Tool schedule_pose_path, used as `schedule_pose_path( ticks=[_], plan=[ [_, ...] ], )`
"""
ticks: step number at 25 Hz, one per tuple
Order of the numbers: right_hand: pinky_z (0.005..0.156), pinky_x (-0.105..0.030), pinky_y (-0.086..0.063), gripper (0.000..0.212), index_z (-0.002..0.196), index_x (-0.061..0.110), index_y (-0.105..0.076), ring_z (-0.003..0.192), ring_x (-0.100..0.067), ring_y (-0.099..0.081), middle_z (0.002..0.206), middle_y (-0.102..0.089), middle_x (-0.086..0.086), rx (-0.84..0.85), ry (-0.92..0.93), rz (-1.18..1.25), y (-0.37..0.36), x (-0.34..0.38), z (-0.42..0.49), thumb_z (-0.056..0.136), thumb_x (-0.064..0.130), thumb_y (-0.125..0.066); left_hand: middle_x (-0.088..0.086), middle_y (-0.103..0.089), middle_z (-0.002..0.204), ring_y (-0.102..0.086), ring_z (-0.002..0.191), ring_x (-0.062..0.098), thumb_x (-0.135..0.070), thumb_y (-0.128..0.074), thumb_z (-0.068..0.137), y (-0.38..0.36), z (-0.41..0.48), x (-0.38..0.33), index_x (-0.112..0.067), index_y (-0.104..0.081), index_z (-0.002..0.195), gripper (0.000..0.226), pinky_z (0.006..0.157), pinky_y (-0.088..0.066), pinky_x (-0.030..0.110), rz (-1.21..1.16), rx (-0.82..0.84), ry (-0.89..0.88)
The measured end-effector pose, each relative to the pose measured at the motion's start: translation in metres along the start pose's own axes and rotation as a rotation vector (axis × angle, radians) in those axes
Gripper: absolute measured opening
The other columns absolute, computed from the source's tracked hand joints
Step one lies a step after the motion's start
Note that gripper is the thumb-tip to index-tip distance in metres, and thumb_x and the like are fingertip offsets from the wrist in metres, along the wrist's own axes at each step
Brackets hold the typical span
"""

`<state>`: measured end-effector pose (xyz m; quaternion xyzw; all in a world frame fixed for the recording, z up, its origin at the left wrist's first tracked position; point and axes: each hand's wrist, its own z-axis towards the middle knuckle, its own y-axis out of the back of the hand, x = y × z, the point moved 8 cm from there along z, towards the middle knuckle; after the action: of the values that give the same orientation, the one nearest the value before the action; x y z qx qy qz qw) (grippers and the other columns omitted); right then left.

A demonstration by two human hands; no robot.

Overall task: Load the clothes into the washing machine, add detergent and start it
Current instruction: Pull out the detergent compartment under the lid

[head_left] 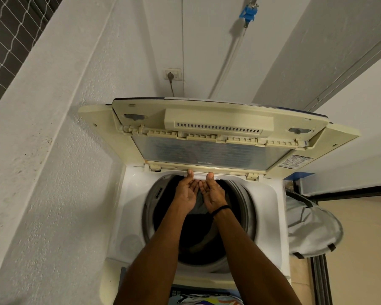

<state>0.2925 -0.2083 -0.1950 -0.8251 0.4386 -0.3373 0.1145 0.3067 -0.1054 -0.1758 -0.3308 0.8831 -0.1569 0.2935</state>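
Inside the drum (248, 208), dark crumpled clothes (199, 207)

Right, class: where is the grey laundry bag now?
In the head view, the grey laundry bag sits at the right, beside the washing machine.

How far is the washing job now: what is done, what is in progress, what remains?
Done: dark clothes lie in the drum. In hand: the left hand and the right hand touch the front edge of the raised lid with their thumbs; whether it is being opened or closed, I cannot tell. Left: no detergent is in view and the lid is up, so adding it and starting seem to remain.
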Motion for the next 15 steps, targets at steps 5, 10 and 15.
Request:
schedule_pose_path(
  ticks=[5,10,15],
  plan=[
    [0.079,-0.028,-0.059,0.032,0.101,0.005,-0.066,0.084,-0.018,-0.072,0.092,-0.073,-0.011,-0.006,0.0,-0.003,-0.0004,-0.0002,-0.0023,0.081,0.029,-0.074,0.008,-0.063,0.089,-0.061,0.087,0.02,-0.027,-0.064,0.094,-0.0016,-0.0036,-0.0015,-0.005,-0.065,0.096,0.022,0.088,-0.051,0.031,0.011,-0.002,-0.001],
    [0.072,-0.024,-0.058,0.026,0.101,0.004,-0.065,0.082,-0.017,-0.072,0.09,-0.073,-0.011,-0.008,0.007,0.01,-0.0016,0.0016,-0.0058,0.088,0.026,-0.069,0.011,-0.067,0.094,-0.063,0.09,0.022,-0.027,-0.064,0.095,-0.0029,-0.0033,-0.001,-0.004,-0.066,0.1,0.024,0.094,-0.049,0.033,0.01,0.012,-0.004],
    [0.073,-0.024,-0.057,0.028,0.102,0.004,-0.065,0.08,-0.016,-0.072,0.089,-0.072,-0.01,-0.013,0.012,-0.025,0.0006,0.0011,-0.0041,0.086,0.026,-0.071,0.009,-0.07,0.088,-0.064,0.087,0.021,-0.026,-0.063,0.095,-0.0046,-0.0054,-0.003,-0.005,-0.067,0.098,0.022,0.091,-0.05,0.033,0.006,0.031,-0.008]
  ],
)
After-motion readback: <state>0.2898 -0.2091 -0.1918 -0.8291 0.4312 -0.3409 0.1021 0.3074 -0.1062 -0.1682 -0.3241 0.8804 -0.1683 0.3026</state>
